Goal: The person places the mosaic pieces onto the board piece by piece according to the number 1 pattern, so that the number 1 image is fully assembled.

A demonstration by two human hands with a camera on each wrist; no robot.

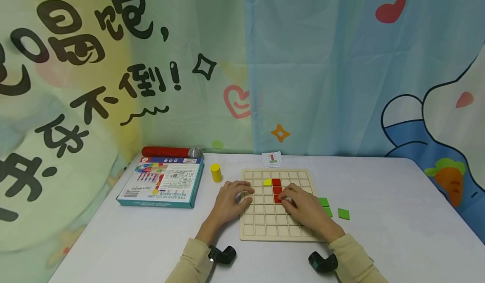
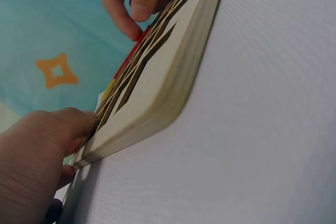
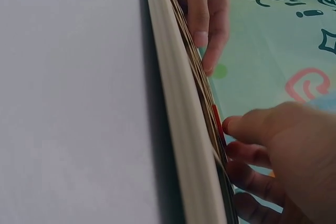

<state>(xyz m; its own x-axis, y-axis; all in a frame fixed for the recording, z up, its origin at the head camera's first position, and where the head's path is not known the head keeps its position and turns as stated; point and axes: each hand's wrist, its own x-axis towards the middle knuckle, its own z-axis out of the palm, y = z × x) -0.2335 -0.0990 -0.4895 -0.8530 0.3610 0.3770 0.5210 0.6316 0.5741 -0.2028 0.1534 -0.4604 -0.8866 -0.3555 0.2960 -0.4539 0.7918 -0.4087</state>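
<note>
A pale wooden grid board (image 1: 261, 228) lies on the white table. My left hand (image 1: 232, 198) holds the board at its left edge, with the fingertips over the outer squares. In the left wrist view that hand (image 2: 37, 156) meets the board beside a corner. Three red square tiles (image 1: 277, 182) form a column in the grid, and a yellow tile (image 1: 267, 182) sits left of the topmost. My right hand (image 1: 307, 207) touches the lowest red tile with a fingertip; in the left wrist view its thumb stands apart from that finger.
Several green tiles (image 1: 344, 214) lie right of the board, partly behind my right forearm. Behind the board is a small pattern card (image 1: 272, 159). A yellow cylinder (image 1: 216, 172), a flat box (image 1: 161, 186) and a red microphone (image 1: 166, 152) stand or lie to the left.
</note>
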